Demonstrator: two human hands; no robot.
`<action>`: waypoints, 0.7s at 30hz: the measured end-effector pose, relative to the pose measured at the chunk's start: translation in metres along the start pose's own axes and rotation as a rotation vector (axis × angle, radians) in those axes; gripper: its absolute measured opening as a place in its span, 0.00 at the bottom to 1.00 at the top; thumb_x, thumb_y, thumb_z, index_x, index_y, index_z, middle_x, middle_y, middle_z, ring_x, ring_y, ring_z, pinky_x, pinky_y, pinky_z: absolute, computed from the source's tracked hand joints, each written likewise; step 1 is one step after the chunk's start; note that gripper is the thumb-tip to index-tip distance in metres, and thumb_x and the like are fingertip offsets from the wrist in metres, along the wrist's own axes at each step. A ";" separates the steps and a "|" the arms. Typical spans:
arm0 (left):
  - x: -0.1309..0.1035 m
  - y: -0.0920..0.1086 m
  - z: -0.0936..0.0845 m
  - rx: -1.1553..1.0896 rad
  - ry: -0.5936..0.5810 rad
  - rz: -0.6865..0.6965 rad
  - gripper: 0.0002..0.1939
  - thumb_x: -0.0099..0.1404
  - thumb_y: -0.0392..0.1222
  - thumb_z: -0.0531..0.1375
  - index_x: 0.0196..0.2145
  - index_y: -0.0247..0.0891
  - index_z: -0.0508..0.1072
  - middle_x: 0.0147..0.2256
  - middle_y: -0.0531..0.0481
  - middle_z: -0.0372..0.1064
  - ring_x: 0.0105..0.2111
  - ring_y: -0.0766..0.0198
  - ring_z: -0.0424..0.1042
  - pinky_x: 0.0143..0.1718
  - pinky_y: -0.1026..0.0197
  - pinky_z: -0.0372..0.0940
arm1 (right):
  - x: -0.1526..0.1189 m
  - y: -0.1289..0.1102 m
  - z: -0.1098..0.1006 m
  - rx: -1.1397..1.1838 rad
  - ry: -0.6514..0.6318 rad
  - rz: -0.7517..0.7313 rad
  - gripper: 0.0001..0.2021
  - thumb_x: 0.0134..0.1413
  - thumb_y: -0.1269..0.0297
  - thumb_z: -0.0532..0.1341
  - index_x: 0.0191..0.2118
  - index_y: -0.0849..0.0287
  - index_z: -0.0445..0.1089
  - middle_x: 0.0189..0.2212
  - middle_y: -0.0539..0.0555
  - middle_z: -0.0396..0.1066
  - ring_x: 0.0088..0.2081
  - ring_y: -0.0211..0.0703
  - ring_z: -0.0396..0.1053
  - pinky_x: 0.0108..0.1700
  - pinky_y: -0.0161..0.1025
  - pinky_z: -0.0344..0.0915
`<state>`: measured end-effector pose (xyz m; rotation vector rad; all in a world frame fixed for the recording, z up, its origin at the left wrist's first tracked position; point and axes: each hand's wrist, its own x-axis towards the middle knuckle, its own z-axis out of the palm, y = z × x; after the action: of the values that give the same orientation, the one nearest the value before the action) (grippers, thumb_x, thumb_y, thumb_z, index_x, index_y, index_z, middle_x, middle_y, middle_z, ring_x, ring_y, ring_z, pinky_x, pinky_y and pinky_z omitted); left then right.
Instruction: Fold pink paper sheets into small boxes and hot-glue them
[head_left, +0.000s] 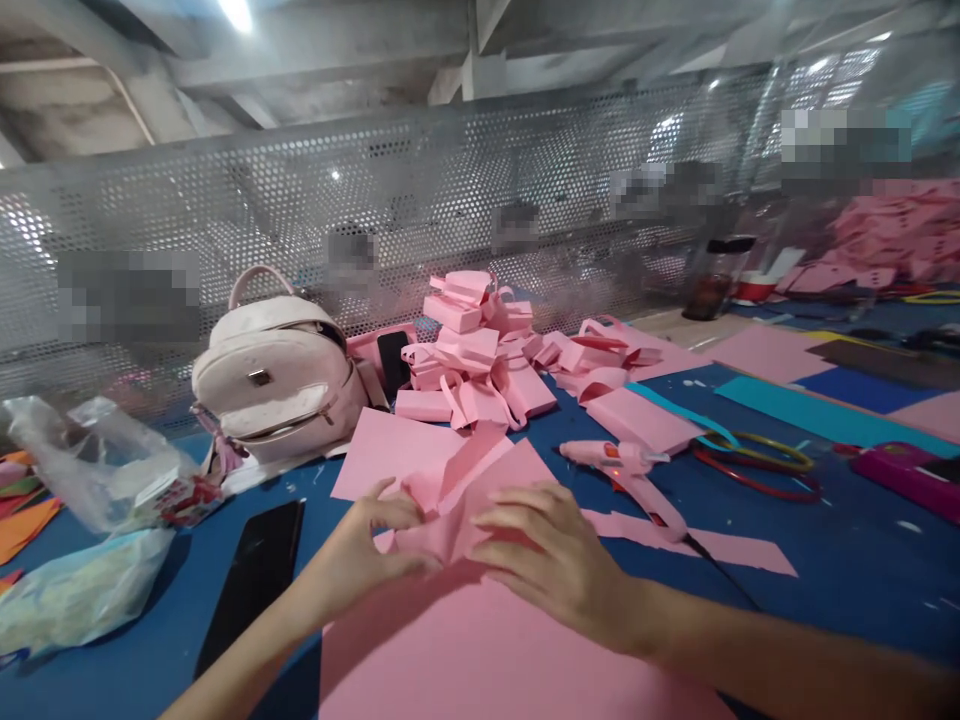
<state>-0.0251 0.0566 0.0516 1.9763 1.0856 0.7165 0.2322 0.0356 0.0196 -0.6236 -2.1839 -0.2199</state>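
Observation:
Both hands are on a folded pink sheet [487, 490] in the middle of the view. My left hand [375, 545] has its thumb and fingers curled round the sheet's left edge, pinching it. My right hand [547, 560] lies over the right part with its fingers spread and pressing on the paper. A large flat pink sheet [487, 650] lies beneath them, nearest to me. Another flat pink piece [390, 455] is just behind my left hand. Right of my right hand, a pink glue gun [630, 480] rests on the blue table, beside a pink strip [742, 550].
A pile of small pink paper boxes [480, 350] stands behind the hands, with a white backpack [277, 370] left of it. A black phone [251, 580] and plastic bags [82, 590] lie left. Glue-tape rings [757, 465] and turquoise strips [832, 415] lie right. A perforated metal screen [420, 200] runs behind.

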 end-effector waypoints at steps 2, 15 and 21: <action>-0.002 0.008 0.007 -0.101 -0.009 -0.020 0.16 0.55 0.46 0.71 0.17 0.41 0.73 0.24 0.56 0.70 0.35 0.56 0.72 0.69 0.43 0.35 | 0.000 0.002 -0.005 -0.070 0.098 -0.057 0.09 0.69 0.67 0.60 0.43 0.46 0.76 0.41 0.44 0.80 0.51 0.41 0.68 0.60 0.42 0.52; -0.011 0.019 0.034 -0.098 0.050 -0.055 0.12 0.56 0.43 0.71 0.20 0.42 0.74 0.26 0.57 0.69 0.30 0.61 0.68 0.70 0.42 0.27 | -0.008 0.002 -0.006 -0.100 0.072 -0.173 0.10 0.68 0.67 0.58 0.37 0.45 0.74 0.33 0.37 0.79 0.42 0.36 0.69 0.59 0.42 0.50; -0.013 0.022 0.037 -0.025 0.076 0.027 0.10 0.57 0.41 0.69 0.21 0.43 0.74 0.26 0.57 0.73 0.30 0.59 0.70 0.69 0.41 0.31 | -0.002 -0.006 -0.008 -0.079 0.029 -0.155 0.11 0.69 0.70 0.58 0.36 0.49 0.73 0.33 0.39 0.78 0.43 0.36 0.67 0.58 0.41 0.49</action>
<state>0.0069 0.0250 0.0475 1.9599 1.0910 0.8222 0.2360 0.0273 0.0237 -0.4912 -2.2057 -0.3960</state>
